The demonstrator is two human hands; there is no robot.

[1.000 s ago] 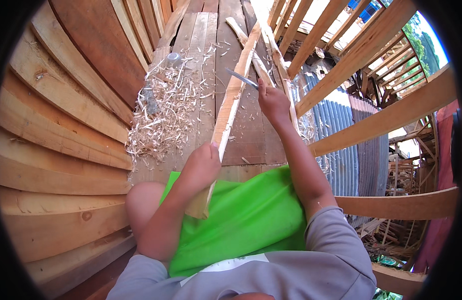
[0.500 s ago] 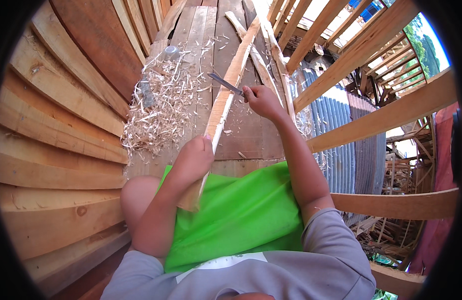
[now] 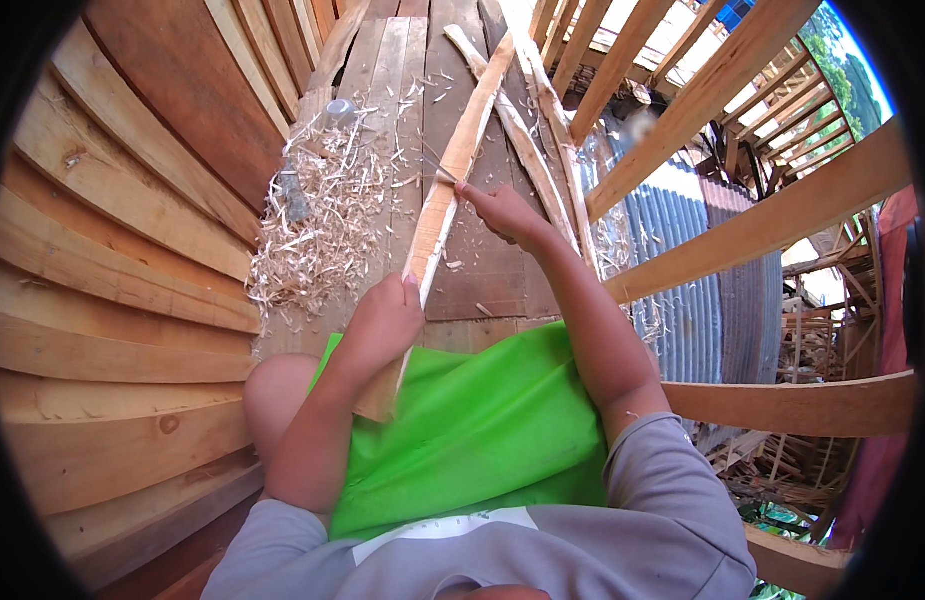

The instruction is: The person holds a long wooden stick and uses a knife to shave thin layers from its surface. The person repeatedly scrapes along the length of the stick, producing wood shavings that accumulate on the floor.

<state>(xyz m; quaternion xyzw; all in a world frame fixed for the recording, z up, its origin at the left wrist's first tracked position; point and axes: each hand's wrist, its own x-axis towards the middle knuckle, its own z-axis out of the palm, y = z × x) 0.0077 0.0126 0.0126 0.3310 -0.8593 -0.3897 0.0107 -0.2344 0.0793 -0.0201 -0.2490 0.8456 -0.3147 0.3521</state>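
A long, pale wooden strip (image 3: pixel 465 140) slants from my lap away across the floor, its upper face bearing rough cut marks. My left hand (image 3: pixel 386 322) is closed around its near part, above the wide end that rests on the green cloth (image 3: pixel 483 420) over my lap. Farther along the strip, my right hand (image 3: pixel 505 215) grips a knife (image 3: pixel 445 174) by its handle, which the fingers hide. The thin blade lies across the strip, pointing left, and appears edge-on and blurred.
Curled wood shavings (image 3: pixel 318 225) heap on the plank floor at left, around a clear jar (image 3: pixel 339 113) and another glass item (image 3: pixel 291 195). Two more strips (image 3: pixel 528 150) lie right of mine. A plank wall (image 3: pixel 123 340) borders the left, wooden rails (image 3: pixel 773 230) the right.
The knife and my right hand have shifted slightly left and nearer along the strip, and the blade has turned more edge-on. My left hand keeps its hold in nearly the same place.
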